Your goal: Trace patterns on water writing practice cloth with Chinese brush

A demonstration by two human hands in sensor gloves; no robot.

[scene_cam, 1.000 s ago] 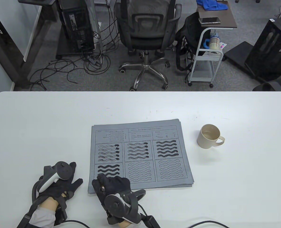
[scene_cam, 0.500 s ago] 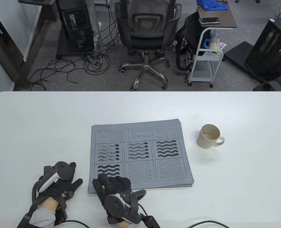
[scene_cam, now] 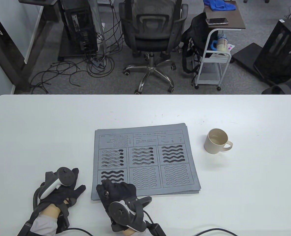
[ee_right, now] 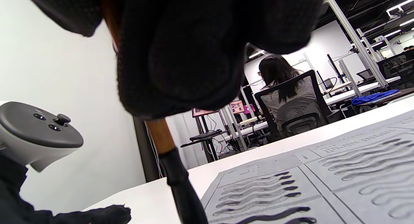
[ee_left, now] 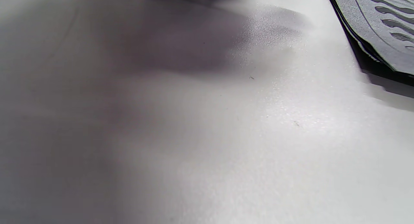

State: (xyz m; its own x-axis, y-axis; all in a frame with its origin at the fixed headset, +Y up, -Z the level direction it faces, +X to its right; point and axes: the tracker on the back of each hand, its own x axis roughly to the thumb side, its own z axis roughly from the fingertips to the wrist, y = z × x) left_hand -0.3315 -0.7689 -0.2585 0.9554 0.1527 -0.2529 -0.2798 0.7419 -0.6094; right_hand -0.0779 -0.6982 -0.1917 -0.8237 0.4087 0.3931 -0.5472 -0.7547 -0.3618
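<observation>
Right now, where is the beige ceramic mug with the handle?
In the table view, the beige ceramic mug stands upright on the white table, right of the grey water writing cloth and apart from it, far from both hands.

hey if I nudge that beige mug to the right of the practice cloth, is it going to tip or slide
The mug stands upright, squat and wide-based, so it would probably slide on the smooth white table rather than tip. Its handle sticks out on the right, so an off-centre push may turn it. The table view cannot settle whether it holds water; if it does, a quick shove might slosh.
</observation>
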